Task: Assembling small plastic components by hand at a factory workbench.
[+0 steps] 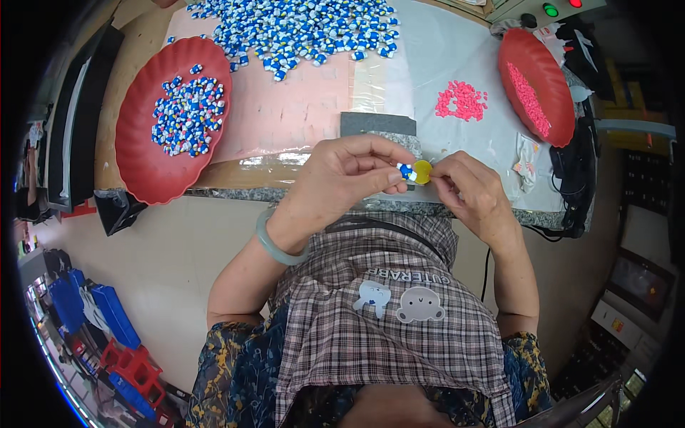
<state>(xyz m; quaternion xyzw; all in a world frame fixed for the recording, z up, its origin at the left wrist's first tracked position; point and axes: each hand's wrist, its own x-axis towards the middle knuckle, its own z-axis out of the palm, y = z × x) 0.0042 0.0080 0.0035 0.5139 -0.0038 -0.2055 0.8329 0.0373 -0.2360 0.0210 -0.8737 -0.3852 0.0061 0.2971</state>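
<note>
In front of my waist, at the table's near edge, my left hand (351, 170) pinches a small blue-and-white figure (407, 172) between thumb and fingertips. Close against it is a small round yellow disc (422, 172), its right rim at the fingertips of my right hand (472, 191), which are pinched together. Whether the disc touches the figure is too small to tell. Just beyond my hands lies a dark grey flat block (378, 123). Some fingertips of both hands are hidden.
A large pile of similar blue-and-white figures (300, 32) covers the far table. At left, a red scalloped tray (135, 139) holds more. Small pink pieces (464, 100) lie at right, beside another red tray (553, 68) with more pink pieces. A crumpled white wrapper (526, 160) lies near it.
</note>
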